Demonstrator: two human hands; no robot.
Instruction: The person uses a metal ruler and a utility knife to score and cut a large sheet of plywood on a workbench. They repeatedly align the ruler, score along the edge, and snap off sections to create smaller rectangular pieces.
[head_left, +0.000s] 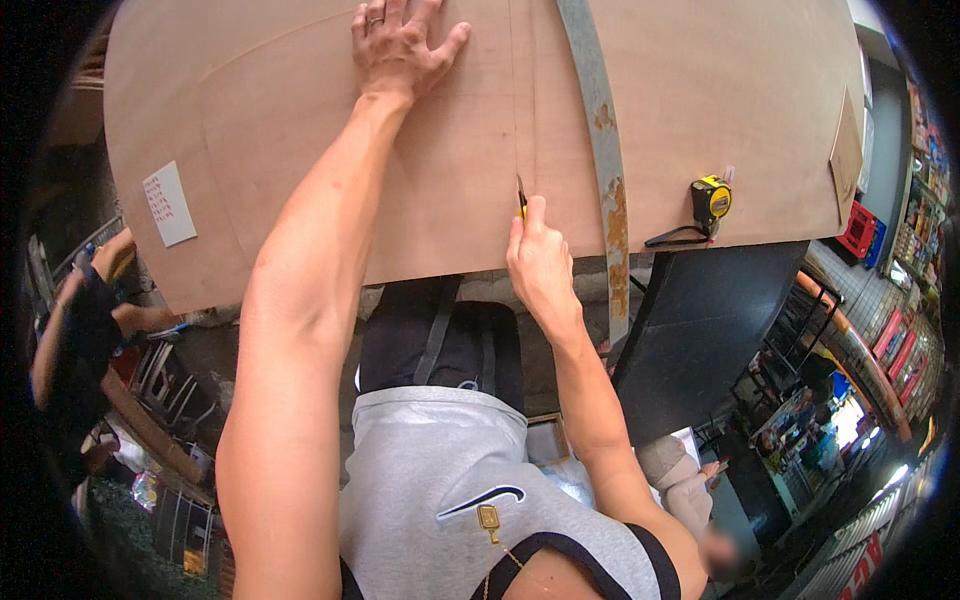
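Observation:
My left hand (397, 45) lies flat on a large plywood sheet (300, 170), fingers spread, a ring on one of them. Closer to the sheet's near edge, my right hand (540, 250) grips a utility knife (522, 206) with a yellow and black body. Its blade points away from me and meets a thin line running lengthwise across the wood. To the right of that line lies a long, worn metal straightedge (608, 150) with rusty patches, jutting past the near edge. Neither hand touches it.
A yellow and black tape measure (711, 199) with a wrist strap rests on the sheet at right. A paper slip (170, 204) with handwriting lies at left. Below the right side stands a dark panel (700, 320). Another person (80, 330) is at far left, and one sits lower right.

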